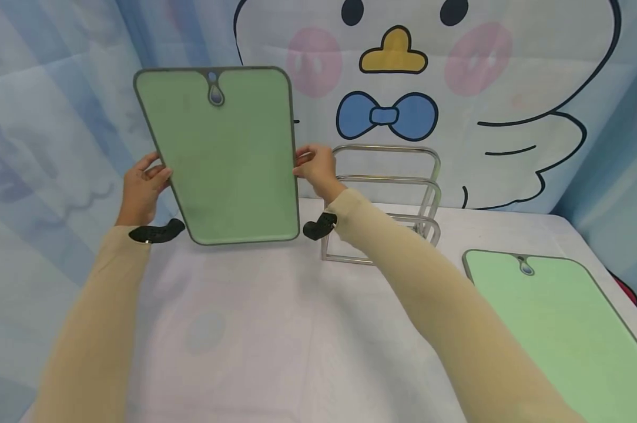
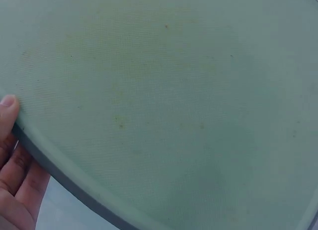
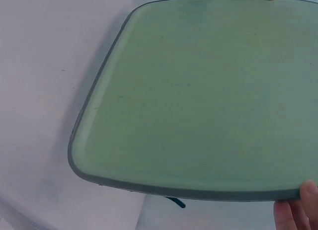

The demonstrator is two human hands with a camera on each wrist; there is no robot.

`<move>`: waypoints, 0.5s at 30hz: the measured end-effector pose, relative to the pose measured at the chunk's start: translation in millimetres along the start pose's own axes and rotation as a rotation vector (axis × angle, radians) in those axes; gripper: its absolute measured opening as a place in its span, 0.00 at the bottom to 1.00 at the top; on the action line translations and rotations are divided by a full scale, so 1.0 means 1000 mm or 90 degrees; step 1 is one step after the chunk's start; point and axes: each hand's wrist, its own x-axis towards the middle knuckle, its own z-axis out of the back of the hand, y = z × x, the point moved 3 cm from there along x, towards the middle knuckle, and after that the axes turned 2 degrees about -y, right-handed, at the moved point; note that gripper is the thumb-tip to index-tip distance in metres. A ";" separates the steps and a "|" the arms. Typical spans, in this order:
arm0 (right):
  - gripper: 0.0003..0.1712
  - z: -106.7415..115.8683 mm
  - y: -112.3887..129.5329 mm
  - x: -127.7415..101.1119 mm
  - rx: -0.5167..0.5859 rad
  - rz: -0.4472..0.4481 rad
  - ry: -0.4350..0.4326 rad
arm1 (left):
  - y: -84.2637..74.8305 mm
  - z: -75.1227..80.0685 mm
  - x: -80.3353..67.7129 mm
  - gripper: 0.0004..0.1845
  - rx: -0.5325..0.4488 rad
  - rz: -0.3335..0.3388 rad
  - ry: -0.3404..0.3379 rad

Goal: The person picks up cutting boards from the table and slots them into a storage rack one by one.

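Observation:
A green cutting board (image 1: 228, 158) with a grey rim and a drop-shaped hole at its top is held up, nearly upright, over the table's left part. My left hand (image 1: 143, 188) pinches its left edge, thumb on the front face and fingers behind. On the opposite edge my right hand (image 1: 318, 169) grips it the same way, about level with the left. Faint brownish specks dot the board's surface (image 2: 149, 115) in the left wrist view. In the right wrist view, the right thumb (image 3: 309, 192) lies over the rim.
Just right of the held board stands a metal wire rack (image 1: 387, 178) with several upright loops, partly behind my right forearm. A second green cutting board (image 1: 567, 329) lies flat at the table's right side. A cartoon-printed curtain (image 1: 509, 164) hangs behind the white table (image 1: 255, 341).

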 end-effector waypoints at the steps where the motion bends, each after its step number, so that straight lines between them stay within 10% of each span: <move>1: 0.19 0.001 0.001 0.001 -0.003 0.005 -0.002 | 0.000 -0.002 0.000 0.18 -0.006 -0.008 0.002; 15: 0.19 0.025 0.006 0.008 -0.040 0.049 -0.021 | 0.001 -0.021 0.005 0.15 -0.104 -0.037 0.021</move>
